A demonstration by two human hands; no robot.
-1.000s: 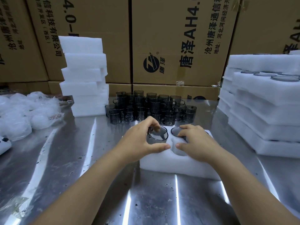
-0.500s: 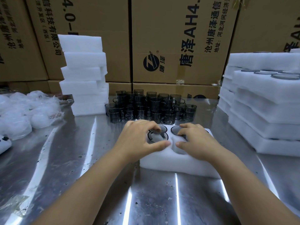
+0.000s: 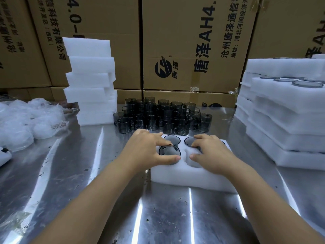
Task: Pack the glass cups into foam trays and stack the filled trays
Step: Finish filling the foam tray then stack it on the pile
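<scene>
so the cup (image 3: 169,152) has gone down since a second ago. back then the left hand (image 3: 147,150) had it sticking up above the foam tray (image 3: 184,176), now it sits in the near left pocket with its rim about level with the foam. the left hand is still on it though, thumb on the near side of the rim and fingers curled over the far side, so it's pinching the cup. the right hand (image 3: 212,154) has barely budged, it rests on the right half of the tray with relaxed fingers, gripping nothing, fingertips just beside the far right cup (image 3: 189,141). next to that one the far left cup (image 3: 173,139) sits in its own pocket, so that's three in the tray that I can see. the tray lies flat on the shiny metal counter (image 3: 105,199), right in the middle. just behind it stands a bunch of loose cups (image 3: 158,117), dark smoky glass with handles, some stacked on each other. left of those is an uneven stack of empty foam trays (image 3: 89,81), and over on the right a pile of filled trays (image 3: 284,120) with cup rims showing in the top one. crumpled plastic bags (image 3: 22,120) lie at the far left, and printed cardboard boxes (image 3: 190,41) wall off the whole back
</scene>
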